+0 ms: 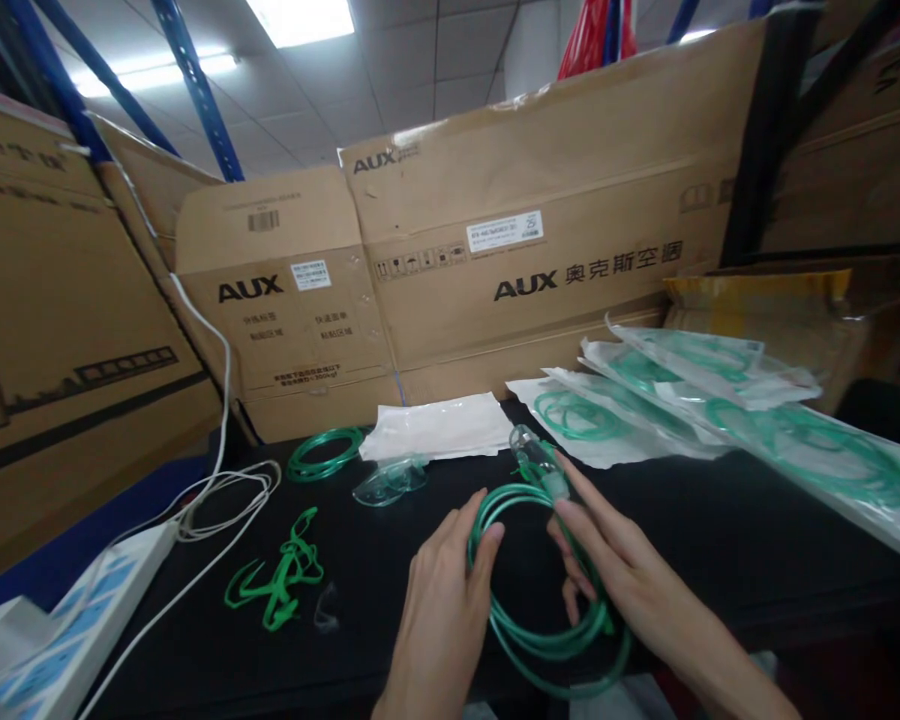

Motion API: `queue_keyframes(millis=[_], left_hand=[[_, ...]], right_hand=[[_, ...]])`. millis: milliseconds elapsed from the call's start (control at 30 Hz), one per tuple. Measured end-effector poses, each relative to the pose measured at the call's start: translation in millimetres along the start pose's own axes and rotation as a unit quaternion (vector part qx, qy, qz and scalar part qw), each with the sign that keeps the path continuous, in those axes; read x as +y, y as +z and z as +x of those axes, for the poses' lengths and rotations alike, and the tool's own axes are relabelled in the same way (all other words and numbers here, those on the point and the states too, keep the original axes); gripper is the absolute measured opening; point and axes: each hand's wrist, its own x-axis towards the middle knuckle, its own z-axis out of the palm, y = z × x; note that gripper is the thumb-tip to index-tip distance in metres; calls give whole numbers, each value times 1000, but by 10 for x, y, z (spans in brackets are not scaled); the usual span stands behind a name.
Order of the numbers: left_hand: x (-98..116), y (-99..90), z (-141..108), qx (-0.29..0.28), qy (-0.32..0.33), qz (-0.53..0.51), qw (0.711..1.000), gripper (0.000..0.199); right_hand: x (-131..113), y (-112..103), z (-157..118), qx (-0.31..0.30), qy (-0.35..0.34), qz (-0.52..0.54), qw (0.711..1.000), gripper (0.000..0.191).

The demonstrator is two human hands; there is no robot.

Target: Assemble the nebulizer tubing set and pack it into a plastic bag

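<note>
One tubing coil (540, 610) (flat), connector (538, 458) away.

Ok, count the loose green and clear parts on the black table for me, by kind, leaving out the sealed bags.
Green tubing coils: 2, one in the left hand and right hand, one lying apart.
Green straps: 1 tangled bunch.
Clear masks: 1.
Clear connector on the held coil: 1.
Total: 5.

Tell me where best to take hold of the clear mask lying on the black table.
Probably take the clear mask by its raised domed middle, from above. It lies low on the black table, apart from the small tubing coil and empty pouch, so its thin rim gives little purchase.
</note>
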Motion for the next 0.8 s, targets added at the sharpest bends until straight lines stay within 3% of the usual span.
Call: queue_keyframes(millis=[200, 333, 567, 667, 800], left_hand=[[263, -317, 321, -6, 33, 184, 982, 35], [412, -370, 806, -44, 73, 301, 950, 38], [306, 59, 1750, -155, 29, 340, 927, 30], [234, 262, 1929, -189, 9, 355, 915, 33], [140, 404, 1973, -194, 5, 372, 908, 34]], right_hand=[[37, -67, 45, 62, -15, -49, 997, 96], [43, -99, 67, 21, -2, -35, 999, 85], [21, -92, 92, 5, 9, -21, 1000, 82], [3, -84, 94, -6, 2, -22, 1000, 81], [-17, -78, 84, -16, 5, -22, 1000, 82]])
